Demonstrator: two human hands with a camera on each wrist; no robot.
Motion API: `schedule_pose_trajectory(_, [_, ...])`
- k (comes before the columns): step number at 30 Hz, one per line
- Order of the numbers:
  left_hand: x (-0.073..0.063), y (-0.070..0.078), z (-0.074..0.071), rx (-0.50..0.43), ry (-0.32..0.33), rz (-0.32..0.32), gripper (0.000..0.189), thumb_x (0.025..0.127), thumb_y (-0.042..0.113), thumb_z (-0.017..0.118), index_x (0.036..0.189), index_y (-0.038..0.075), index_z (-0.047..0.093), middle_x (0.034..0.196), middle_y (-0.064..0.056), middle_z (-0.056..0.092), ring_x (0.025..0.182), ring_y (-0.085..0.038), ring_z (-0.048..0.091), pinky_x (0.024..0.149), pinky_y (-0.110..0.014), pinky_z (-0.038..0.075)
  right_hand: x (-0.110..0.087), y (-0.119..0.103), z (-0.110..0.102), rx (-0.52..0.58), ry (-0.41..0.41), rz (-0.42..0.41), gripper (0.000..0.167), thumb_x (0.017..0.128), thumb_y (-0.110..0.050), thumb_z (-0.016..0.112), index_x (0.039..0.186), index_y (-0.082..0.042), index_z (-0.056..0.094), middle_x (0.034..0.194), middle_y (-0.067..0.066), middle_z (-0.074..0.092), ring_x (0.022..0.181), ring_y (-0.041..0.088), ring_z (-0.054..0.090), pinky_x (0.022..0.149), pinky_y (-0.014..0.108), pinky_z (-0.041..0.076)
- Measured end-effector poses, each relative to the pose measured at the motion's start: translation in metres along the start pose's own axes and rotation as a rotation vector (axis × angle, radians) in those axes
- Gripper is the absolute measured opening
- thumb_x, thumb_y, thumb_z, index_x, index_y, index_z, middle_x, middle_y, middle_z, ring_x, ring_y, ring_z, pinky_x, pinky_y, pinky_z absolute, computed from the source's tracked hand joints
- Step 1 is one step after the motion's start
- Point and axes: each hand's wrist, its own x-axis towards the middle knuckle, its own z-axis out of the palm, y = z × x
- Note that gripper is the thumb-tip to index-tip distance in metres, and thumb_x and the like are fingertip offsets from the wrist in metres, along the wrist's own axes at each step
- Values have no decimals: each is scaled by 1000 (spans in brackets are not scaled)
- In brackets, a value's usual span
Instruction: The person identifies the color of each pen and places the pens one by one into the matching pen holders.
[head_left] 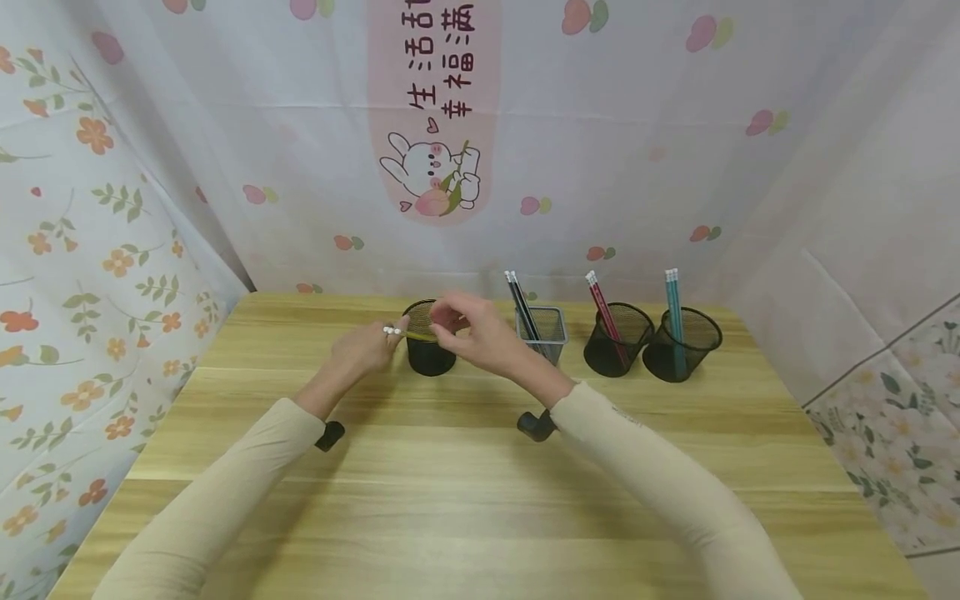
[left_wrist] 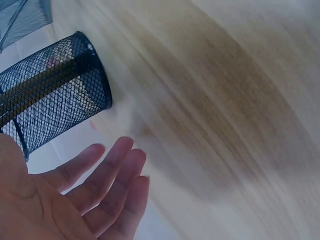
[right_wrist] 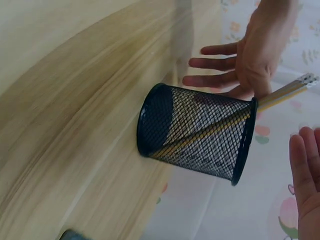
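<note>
A black mesh pen cup (head_left: pixel 431 360) stands upright between my two hands. Several yellow pencils (right_wrist: pixel 287 95) lean inside it, their white ends sticking out over the rim on the left hand's side. Beside the cup is my left hand (head_left: pixel 366 348), its fingers (right_wrist: pixel 215 63) extended and apart, and the pencil ends show near its thumb. I cannot tell whether the thumb touches the pencils or the rim. Over the right side of the rim hovers my right hand (head_left: pixel 480 335). Its fingers (right_wrist: pixel 302 162) look relaxed, with nothing visible between them.
To the right stand a grey square mesh cup (head_left: pixel 551 325) with black pencils (head_left: pixel 522 302), a black cup (head_left: pixel 600 354) with red pencils (head_left: pixel 604 307), and another black cup (head_left: pixel 701 333) with teal pencils (head_left: pixel 674 304). A patterned curtain (head_left: pixel 600 150) hangs behind the wooden table (head_left: pixel 450 500).
</note>
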Motion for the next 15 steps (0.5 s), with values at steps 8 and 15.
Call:
schedule_pose_trajectory(8, [-5, -10, -8, -146, 112, 89, 70, 111, 50, 21, 137, -7, 52, 123, -29, 64, 107, -46, 64, 81, -58, 53, -33, -7, -17, -46, -48, 23, 11, 97, -5, 68, 108, -3, 68, 101, 1, 65, 90, 10, 64, 78, 31, 57])
schedule_pose_trajectory(15, [-37, -38, -21, -256, 123, 250, 43, 111, 26, 41, 137, -5, 55, 134, -28, 58, 123, -46, 54, 98, -60, 44, -73, -13, -40, -141, -120, 5, 18, 99, -10, 67, 116, -5, 67, 111, 7, 67, 100, 19, 65, 85, 40, 56])
